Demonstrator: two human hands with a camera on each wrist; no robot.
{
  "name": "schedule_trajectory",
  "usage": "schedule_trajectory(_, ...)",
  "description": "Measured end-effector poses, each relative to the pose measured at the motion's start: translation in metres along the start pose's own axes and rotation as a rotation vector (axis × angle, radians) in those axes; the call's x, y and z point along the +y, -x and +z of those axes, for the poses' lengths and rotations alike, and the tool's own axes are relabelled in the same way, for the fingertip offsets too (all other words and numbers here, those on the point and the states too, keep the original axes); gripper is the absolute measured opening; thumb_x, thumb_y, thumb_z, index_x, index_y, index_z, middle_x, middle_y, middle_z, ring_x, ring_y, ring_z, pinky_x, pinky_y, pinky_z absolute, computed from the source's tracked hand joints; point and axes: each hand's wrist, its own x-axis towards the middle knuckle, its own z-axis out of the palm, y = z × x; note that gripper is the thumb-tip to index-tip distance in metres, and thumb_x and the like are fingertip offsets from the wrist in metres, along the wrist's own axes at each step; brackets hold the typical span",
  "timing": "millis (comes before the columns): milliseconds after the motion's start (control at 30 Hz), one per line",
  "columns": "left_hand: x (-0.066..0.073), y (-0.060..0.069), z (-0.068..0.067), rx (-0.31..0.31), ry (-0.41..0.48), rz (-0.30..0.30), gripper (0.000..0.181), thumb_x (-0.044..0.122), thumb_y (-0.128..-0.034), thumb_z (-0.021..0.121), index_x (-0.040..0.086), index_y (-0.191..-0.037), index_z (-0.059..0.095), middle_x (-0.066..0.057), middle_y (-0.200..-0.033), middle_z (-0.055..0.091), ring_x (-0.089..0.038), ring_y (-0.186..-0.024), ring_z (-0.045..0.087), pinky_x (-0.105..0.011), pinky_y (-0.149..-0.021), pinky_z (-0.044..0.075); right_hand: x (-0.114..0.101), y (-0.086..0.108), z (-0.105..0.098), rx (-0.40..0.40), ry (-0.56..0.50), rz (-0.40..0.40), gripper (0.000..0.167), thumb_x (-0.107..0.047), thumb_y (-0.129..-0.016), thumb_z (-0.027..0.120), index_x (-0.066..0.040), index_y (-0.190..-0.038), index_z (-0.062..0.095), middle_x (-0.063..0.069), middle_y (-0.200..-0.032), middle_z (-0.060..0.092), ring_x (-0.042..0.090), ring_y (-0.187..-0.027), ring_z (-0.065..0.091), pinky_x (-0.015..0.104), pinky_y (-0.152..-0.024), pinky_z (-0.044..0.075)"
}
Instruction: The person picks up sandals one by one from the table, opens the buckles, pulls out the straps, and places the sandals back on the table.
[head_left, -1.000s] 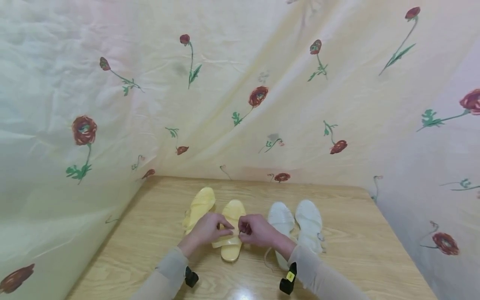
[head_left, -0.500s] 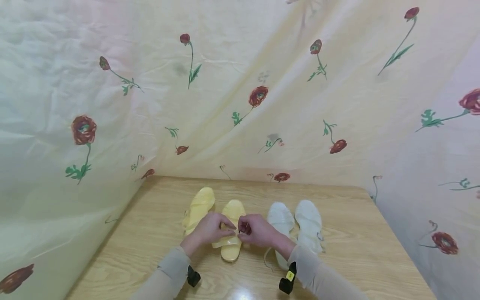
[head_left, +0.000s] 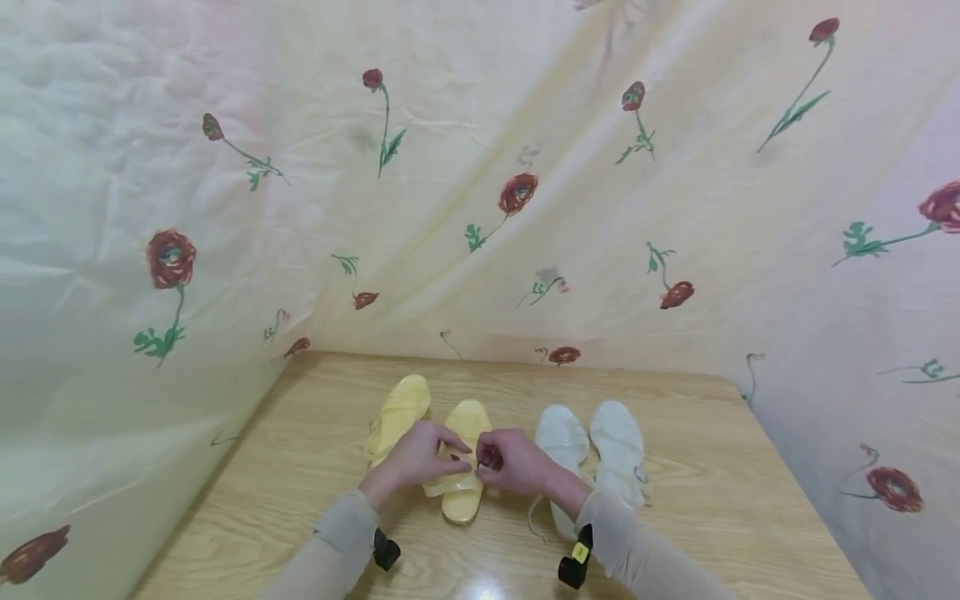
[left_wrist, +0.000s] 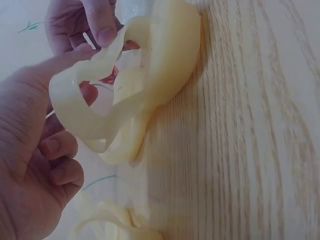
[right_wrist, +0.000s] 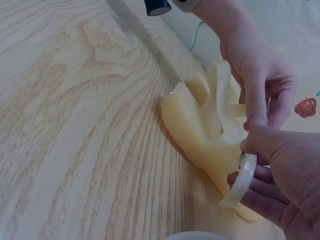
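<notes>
A yellow sandal [head_left: 468, 419] stands on the wooden table, both hands over its ankle strap [left_wrist: 75, 100]. My left hand [head_left: 417, 455] pinches the strap between thumb and forefinger; its other fingers curl loosely in the left wrist view. On the right side of the sandal, my right hand [head_left: 519, 460] pinches the strap's buckle end, where a small metal buckle [right_wrist: 243, 159] shows beside a free strap end [right_wrist: 241, 187]. The fingertips nearly meet in the right wrist view and partly hide the strap between them. The matching yellow sandal [head_left: 406, 403] lies to the left.
Two white sandals [head_left: 561, 429] stand right of the hands, one partly behind the right forearm. A thin loose strap [head_left: 534, 518] hangs from the nearer one. Floral cloth [head_left: 420, 208] encloses the back and sides of the wooden table [head_left: 690, 483].
The left hand has shifted slightly at the strap, with its fingertips near the right hand's. The right hand and the sandals stay almost where they were.
</notes>
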Motion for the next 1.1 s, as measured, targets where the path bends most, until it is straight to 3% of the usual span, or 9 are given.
schedule_trajectory(167, 0.000, -0.002, 0.002, -0.011, -0.003, 0.035, 0.012, 0.025, -0.0910, 0.086, 0.015, -0.098, 0.086, 0.002, -0.097, 0.084, 0.003, -0.061, 0.046, -0.017, -0.059, 0.043, 0.001, -0.001, 0.001, -0.005, 0.007, 0.002, 0.014, -0.011, -0.090, 0.080, -0.017, -0.089, 0.066, -0.008, -0.082, 0.066, 0.005, -0.075, 0.061, 0.018, -0.069, 0.053)
schedule_trajectory(267, -0.003, -0.001, 0.001, -0.011, 0.030, 0.045, 0.011, 0.023, -0.0905, 0.086, 0.014, -0.097, 0.086, 0.000, -0.095, 0.084, 0.003, -0.059, 0.045, -0.017, -0.056, 0.040, 0.001, -0.001, 0.001, -0.010, 0.013, 0.008, 0.015, -0.013, -0.091, 0.080, -0.018, -0.089, 0.066, -0.010, -0.082, 0.065, 0.003, -0.075, 0.059, 0.018, -0.069, 0.053)
schedule_trajectory(467, -0.007, 0.002, -0.002, -0.017, 0.094, 0.012, 0.011, 0.022, -0.0892, 0.088, 0.014, -0.097, 0.086, 0.003, -0.087, 0.081, 0.002, -0.056, 0.040, -0.017, -0.052, 0.036, 0.001, -0.001, 0.001, -0.016, 0.021, 0.005, 0.013, -0.013, -0.091, 0.079, -0.018, -0.090, 0.067, -0.011, -0.082, 0.064, -0.001, -0.074, 0.055, 0.018, -0.069, 0.052)
schedule_trajectory(767, -0.009, 0.003, -0.006, -0.024, 0.090, -0.043, 0.011, 0.025, -0.0883, 0.089, 0.019, -0.097, 0.087, 0.008, -0.086, 0.080, 0.001, -0.059, 0.043, -0.018, -0.055, 0.038, 0.000, -0.002, 0.002, -0.014, 0.021, -0.016, 0.016, -0.011, -0.090, 0.078, -0.019, -0.089, 0.065, -0.010, -0.080, 0.064, 0.001, -0.073, 0.056, 0.018, -0.069, 0.051)
schedule_trajectory(900, -0.005, -0.001, -0.006, -0.034, 0.076, -0.032, 0.010, 0.024, -0.0898, 0.087, 0.017, -0.096, 0.086, 0.006, -0.088, 0.081, -0.001, -0.058, 0.043, -0.018, -0.055, 0.039, 0.000, -0.002, 0.002, -0.004, 0.008, -0.017, 0.014, -0.011, -0.090, 0.080, -0.016, -0.089, 0.066, -0.007, -0.082, 0.068, 0.001, -0.074, 0.061, 0.018, -0.069, 0.054)
schedule_trajectory(1100, 0.006, -0.007, -0.005, -0.071, 0.027, 0.006, 0.005, 0.015, -0.0872, 0.082, 0.015, -0.092, 0.083, 0.004, -0.090, 0.081, 0.000, -0.057, 0.043, -0.018, -0.056, 0.040, 0.002, 0.002, 0.000, -0.002, -0.063, 0.042, 0.008, -0.013, -0.090, 0.083, -0.014, -0.094, 0.076, -0.004, -0.087, 0.075, -0.002, -0.072, 0.065, 0.017, -0.067, 0.055)
